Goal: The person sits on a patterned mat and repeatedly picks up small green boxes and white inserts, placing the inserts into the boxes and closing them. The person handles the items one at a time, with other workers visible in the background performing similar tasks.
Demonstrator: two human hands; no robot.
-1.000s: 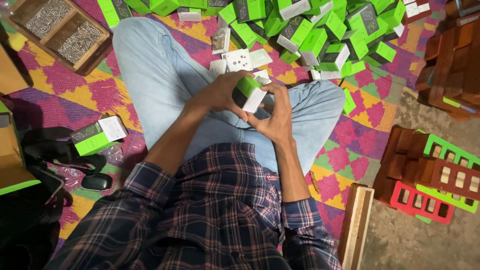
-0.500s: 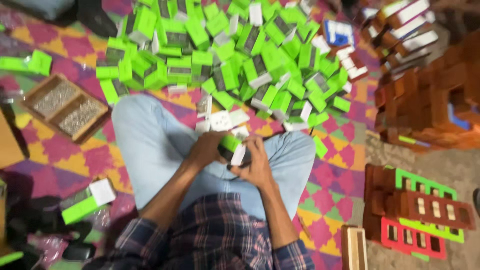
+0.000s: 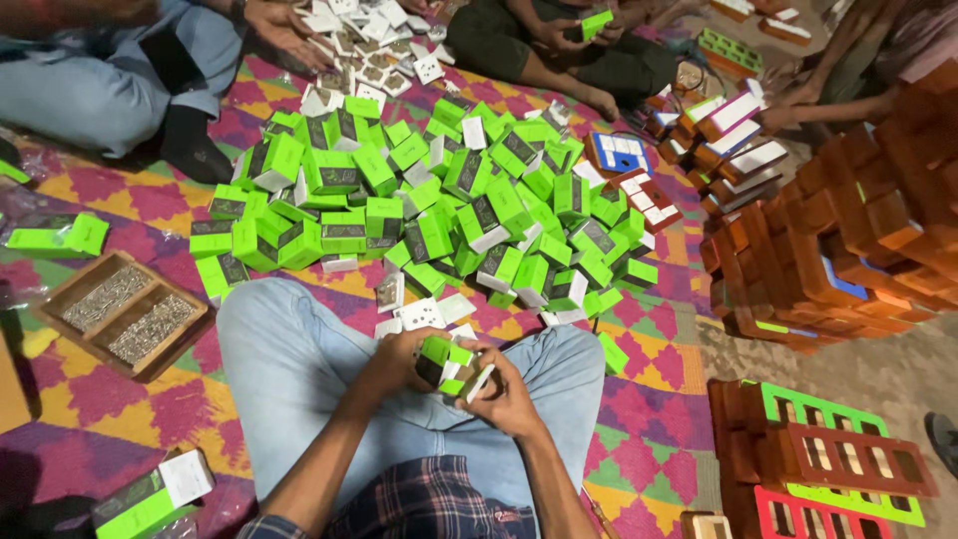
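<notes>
Over the lap, just below the frame's centre, a small bright-green cardboard box with a dark printed face [image 3: 442,361] is held between both hands, the left hand [image 3: 399,361] curled around its end at 9 o'clock and the right hand [image 3: 509,394] closed on its end at 4 o'clock, where a white flap stands open. The box's long axis runs roughly from 10 to 4 o'clock, neither hand being clearly nearer. At 12 o'clock a heap of similar green boxes [image 3: 439,215] is spread on the pink, yellow and purple patterned mat [image 3: 649,399], and at 9 o'clock a wooden two-compartment tray of small metal screws [image 3: 125,321] is set.
</notes>
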